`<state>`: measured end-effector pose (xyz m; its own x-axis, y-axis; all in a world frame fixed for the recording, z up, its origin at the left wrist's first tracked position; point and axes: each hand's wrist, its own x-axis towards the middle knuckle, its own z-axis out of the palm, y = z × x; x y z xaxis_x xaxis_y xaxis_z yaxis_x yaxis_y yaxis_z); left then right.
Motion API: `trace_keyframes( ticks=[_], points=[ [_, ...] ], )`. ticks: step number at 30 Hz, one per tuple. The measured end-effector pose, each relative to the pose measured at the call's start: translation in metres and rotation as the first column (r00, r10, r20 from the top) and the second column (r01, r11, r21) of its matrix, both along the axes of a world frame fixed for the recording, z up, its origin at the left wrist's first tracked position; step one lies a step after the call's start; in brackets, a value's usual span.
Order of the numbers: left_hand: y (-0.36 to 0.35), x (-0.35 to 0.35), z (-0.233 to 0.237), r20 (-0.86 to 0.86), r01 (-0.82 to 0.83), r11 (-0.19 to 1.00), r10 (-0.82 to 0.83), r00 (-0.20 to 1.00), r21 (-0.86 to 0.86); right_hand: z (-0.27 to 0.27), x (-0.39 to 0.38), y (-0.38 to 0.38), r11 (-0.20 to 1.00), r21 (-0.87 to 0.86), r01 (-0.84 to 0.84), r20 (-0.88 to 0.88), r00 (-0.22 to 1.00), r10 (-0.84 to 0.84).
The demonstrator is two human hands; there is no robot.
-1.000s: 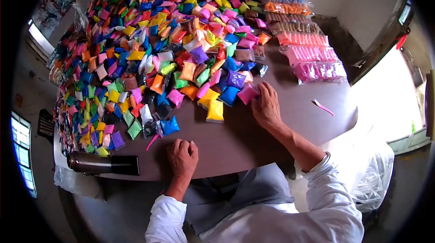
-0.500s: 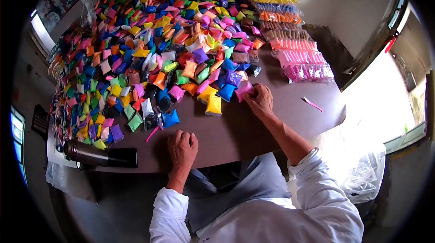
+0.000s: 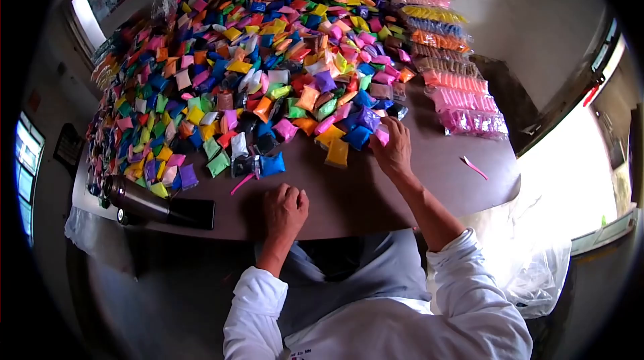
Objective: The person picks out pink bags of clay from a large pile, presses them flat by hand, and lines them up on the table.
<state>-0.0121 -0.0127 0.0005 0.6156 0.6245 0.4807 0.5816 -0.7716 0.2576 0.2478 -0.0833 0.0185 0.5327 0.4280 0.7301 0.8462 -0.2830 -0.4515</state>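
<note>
My right hand [image 3: 394, 148] is at the near edge of the packet pile, its fingers closed on a small pink packet [image 3: 382, 135] and hiding part of it. Just left of that packet are a blue packet [image 3: 357, 137] and a yellow-orange packet [image 3: 337, 152]. My left hand [image 3: 286, 209] rests on the table in a loose fist, with nothing showing in it. Beyond the fist, a pink plastic tool [image 3: 242, 184] lies by a bright blue packet [image 3: 272, 165].
A large heap of colourful packets [image 3: 268, 38] covers the table's far and left side. Clear bags of sorted packets [image 3: 463, 99] form a row at right. A pink-and-white stick [image 3: 475, 168], a dark flask [image 3: 137, 197] and a black phone-like slab [image 3: 192, 214] lie on the table [image 3: 335, 209].
The view has shifted, so the table appears farther right. My right hand has moved a little left over the pink packet and covers more of it. My left fist stays on the table.
</note>
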Motion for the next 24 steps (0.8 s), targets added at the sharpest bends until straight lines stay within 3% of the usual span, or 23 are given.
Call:
trace_keyframes(
  ticks=[3, 5, 9, 11, 12, 13, 15, 16, 18, 19, 21, 22, 23, 24],
  points=[
    [0.002, -0.001, -0.004, 0.004, 0.013, 1.0, -0.013, 1.0, 0.023, 0.009, -0.008, 0.023, 0.957, -0.061, -0.285, -0.271, 0.927, 0.259],
    [0.003, 0.0, -0.006, 0.018, 0.02, 0.999, -0.02, 1.0, 0.027, 0.008, -0.019, 0.04, 0.922, -0.108, -0.372, -0.393, 0.868, 0.304],
    [0.003, 0.0, -0.002, 0.038, 0.027, 0.999, -0.029, 0.999, 0.047, 0.012, -0.031, 0.07, 0.859, -0.154, -0.489, -0.44, 0.812, 0.384],
    [0.003, 0.0, -0.003, 0.04, 0.028, 0.999, -0.03, 0.999, 0.043, 0.009, -0.032, 0.082, 0.869, -0.289, -0.401, -0.296, 0.901, 0.317],
    [0.004, 0.0, -0.004, 0.039, 0.029, 0.999, -0.03, 0.999, 0.041, 0.012, -0.029, 0.086, 0.819, -0.37, -0.439, -0.409, 0.868, 0.28],
    [0.004, 0.0, -0.006, 0.041, 0.027, 0.999, -0.028, 0.999, 0.024, 0.007, -0.028, 0.087, 0.818, -0.373, -0.437, -0.41, 0.869, 0.277],
    [0.005, 0.001, -0.009, 0.051, 0.03, 1.0, -0.03, 0.998, 0.004, -0.002, -0.023, 0.089, 0.89, -0.109, -0.444, -0.551, 0.771, 0.318],
    [0.005, 0.001, -0.009, 0.063, 0.031, 0.999, -0.031, 0.998, 0.007, -0.005, -0.02, 0.085, 0.891, -0.113, -0.44, -0.549, 0.775, 0.314],
    [0.005, 0.001, -0.009, 0.076, 0.033, 0.999, -0.033, 0.997, 0.003, -0.013, -0.018, 0.072, 0.812, 0.272, -0.516, -0.694, 0.479, 0.537],
    [0.004, 0.001, -0.007, 0.078, 0.027, 0.999, -0.025, 0.997, -0.025, -0.006, -0.023, 0.064, 0.815, 0.265, -0.515, -0.698, 0.481, 0.531],
    [0.002, 0.001, -0.005, 0.075, 0.028, 0.998, -0.023, 0.997, -0.065, 0.003, -0.032, 0.045, 0.662, 0.547, -0.512, -0.688, 0.174, 0.704],
    [0.001, 0.001, -0.004, 0.082, 0.035, 0.998, -0.03, 0.996, -0.055, -0.003, -0.035, 0.042, 0.598, 0.631, -0.494, -0.653, 0.078, 0.753],
    [0.001, 0.001, -0.003, 0.089, 0.042, 0.998, -0.038, 0.995, -0.043, -0.003, -0.039, 0.036, 0.605, 0.628, -0.489, -0.658, 0.081, 0.749],
    [0.002, 0.001, -0.003, 0.086, 0.046, 0.998, -0.042, 0.995, -0.048, 0.003, -0.045, 0.03, 0.61, 0.633, -0.477, -0.696, -0.006, 0.718]
  ],
)
